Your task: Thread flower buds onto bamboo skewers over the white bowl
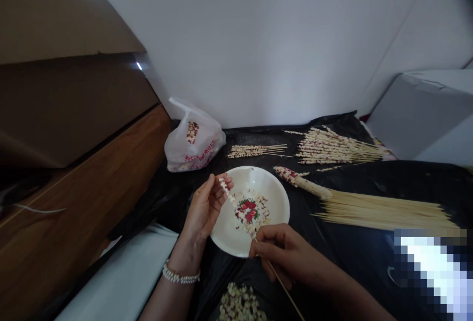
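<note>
Spanning one white bowl (275,188): one kernel-threaded skewer (253,232), right hand (279,249) pinching its shaft, left hand (209,201) half-curled at the tip, grip unclear; held there, presumably, so the bowl catches strays. Outward: one cob (301,181), two bundles of threaded skewers (332,147), one plastic bag (195,146), one kernel heap (242,305), bare sticks (388,210) uncounted.

Kernels (263,205) in the bowl (283,200), skewer (231,198) above; bag (194,143) behind it to the left, bundle (254,151) straight behind, corncob (301,181) and sticks (388,210) right!
</note>
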Tool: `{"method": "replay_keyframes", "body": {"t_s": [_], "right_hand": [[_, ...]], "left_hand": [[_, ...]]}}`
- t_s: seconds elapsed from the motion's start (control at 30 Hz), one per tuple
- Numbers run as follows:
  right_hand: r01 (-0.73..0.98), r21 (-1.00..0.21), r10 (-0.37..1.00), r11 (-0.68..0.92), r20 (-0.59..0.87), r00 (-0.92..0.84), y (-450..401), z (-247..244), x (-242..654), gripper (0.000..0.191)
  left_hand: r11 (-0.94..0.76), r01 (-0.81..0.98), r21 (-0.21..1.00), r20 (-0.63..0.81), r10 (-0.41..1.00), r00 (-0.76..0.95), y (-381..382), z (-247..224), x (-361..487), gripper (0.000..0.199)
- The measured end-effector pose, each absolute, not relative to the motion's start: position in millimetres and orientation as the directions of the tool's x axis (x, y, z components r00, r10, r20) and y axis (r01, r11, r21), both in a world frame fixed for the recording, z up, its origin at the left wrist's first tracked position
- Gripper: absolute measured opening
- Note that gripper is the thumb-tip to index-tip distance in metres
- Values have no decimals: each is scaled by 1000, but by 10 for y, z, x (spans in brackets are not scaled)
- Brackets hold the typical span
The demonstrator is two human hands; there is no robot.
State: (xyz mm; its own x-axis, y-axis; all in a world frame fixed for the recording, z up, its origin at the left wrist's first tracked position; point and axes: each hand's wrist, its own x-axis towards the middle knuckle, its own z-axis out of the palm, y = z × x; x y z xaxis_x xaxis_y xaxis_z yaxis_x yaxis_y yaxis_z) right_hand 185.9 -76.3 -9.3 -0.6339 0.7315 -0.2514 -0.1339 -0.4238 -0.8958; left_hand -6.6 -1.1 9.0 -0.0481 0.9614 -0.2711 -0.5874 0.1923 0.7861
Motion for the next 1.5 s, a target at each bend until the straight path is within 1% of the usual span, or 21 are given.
{"method": "replay_keyframes", "body": {"t_s": [0.1, 0.23, 0.33, 0.6, 0.8, 0.97, 1.07, 1.13, 1.2, 1.27, 1.33, 1.4, 1.43, 1.5], "right_hand": [[-120, -906, 738, -405, -246, -628, -767, -91, 1857, 24], [-115, -907, 734, -405, -247, -633, -774, -102, 1860, 24], [-116, -907, 739, -406, -251, -626, -774, -107, 1864, 25], [-133, -905, 734, -404, -234, -638, -764, -115, 1870, 24], [-133, -901, 734, -413, -243, -634, -777, -98, 1871, 24], [-123, -901, 738, -416, -256, -624, -774, -105, 1865, 24], [-120, -909, 742, -400, -244, -624, -761, -113, 1861, 26], [-118, -912, 747, -392, -241, -620, -752, -107, 1861, 28], [-119, -914, 751, -388, -239, -616, -746, -97, 1862, 29], [-122, -915, 756, -385, -237, -610, -742, -89, 1863, 30], [-130, -914, 760, -385, -234, -606, -738, -83, 1868, 30], [-116, -919, 760, -376, -234, -607, -728, -70, 1884, 31], [-97, -926, 760, -365, -235, -606, -722, -57, 1900, 31], [-37, -942, 759, -332, -244, -603, -709, -12, 1950, 32]], "left_hand": [[261, -665, 699, -328, 944, 26, 3, 93, -90, 18], [279, -737, 616, -323, 942, 87, 10, 74, -103, 18], [284, -750, 597, -309, 944, 112, 11, 57, -115, 18], [317, -756, 572, -334, 932, 138, -6, 67, -144, 18], [333, -727, 600, -336, 930, 149, -2, 73, -133, 16], [342, -681, 648, -354, 927, 128, -9, 59, -137, 11], [321, -655, 683, -331, 937, 114, -15, 59, -126, 8], [298, -644, 705, -303, 947, 106, -29, 62, -109, 11], [298, -617, 728, -281, 951, 128, -53, 65, -89, 22], [327, -556, 764, -263, 945, 194, -83, 66, -73, 29], [352, -464, 813, -246, 930, 274, -108, 65, -66, 28], [356, -399, 845, -237, 918, 317, -116, 66, -71, 23], [351, -399, 847, -232, 920, 315, -111, 67, -79, 20], [319, -473, 821, -218, 941, 258, -84, 72, -104, 18]]}}
